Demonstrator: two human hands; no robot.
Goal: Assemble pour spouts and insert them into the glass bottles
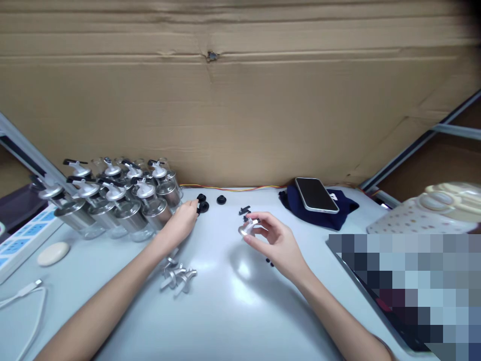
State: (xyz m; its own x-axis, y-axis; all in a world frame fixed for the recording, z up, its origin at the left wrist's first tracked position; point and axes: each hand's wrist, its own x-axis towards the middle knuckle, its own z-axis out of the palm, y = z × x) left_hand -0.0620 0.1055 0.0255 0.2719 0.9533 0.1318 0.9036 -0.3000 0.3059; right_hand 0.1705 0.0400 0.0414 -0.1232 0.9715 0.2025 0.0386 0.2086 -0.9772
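My right hand (276, 245) pinches a silver pour spout (246, 228) between thumb and fingers, raised a little over the table. A small black piece shows on the top of this spout, by the index fingertip. Farther left, my left hand (182, 220) has its fingers closed at a group of black rubber stoppers (203, 207). One stopper edge shows at those fingertips, mostly hidden by the hand. A separate black stopper (221, 199) sits just to the right. Below my left forearm lie several loose silver spouts (182, 278). Small black levers (245, 210) rest beyond my right hand.
Several glass-and-steel bottles (130, 215) with spouts stand at the left, beside a power strip (28, 245), a white oval object (53, 253) and a white cable (35, 286). At right are a phone (316, 194) on a dark blue cap (330, 218) and a spotted container (406, 215). Cardboard (240, 115) walls the back.
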